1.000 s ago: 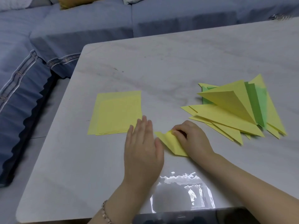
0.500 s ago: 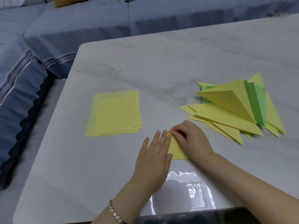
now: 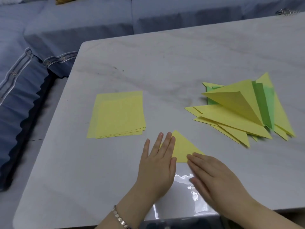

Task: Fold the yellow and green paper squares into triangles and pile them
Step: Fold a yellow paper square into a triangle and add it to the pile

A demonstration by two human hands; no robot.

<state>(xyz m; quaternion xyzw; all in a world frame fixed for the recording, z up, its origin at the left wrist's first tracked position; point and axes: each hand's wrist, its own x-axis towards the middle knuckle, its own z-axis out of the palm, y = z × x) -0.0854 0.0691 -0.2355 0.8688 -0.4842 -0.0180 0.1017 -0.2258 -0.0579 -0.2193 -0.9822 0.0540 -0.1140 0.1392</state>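
A yellow paper triangle lies flat on the table near the front edge. My left hand rests flat with its fingertips on the triangle's left side. My right hand lies flat, fingers extended, its fingertips on the triangle's lower right corner. Neither hand grips the paper. To the left sits a stack of unfolded yellow squares. At the right is a loose pile of folded yellow and green triangles, some flaps standing up.
The grey marbled table has a rounded far-left corner and a front edge close to my wrists. A blue sofa runs along the left and back. A bright light reflection shines on the table between my hands.
The right hand let go of the pinched fold and now lies flat. The yellow sheet, half folded before, now lies as a flat triangle under both hands' fingertips.
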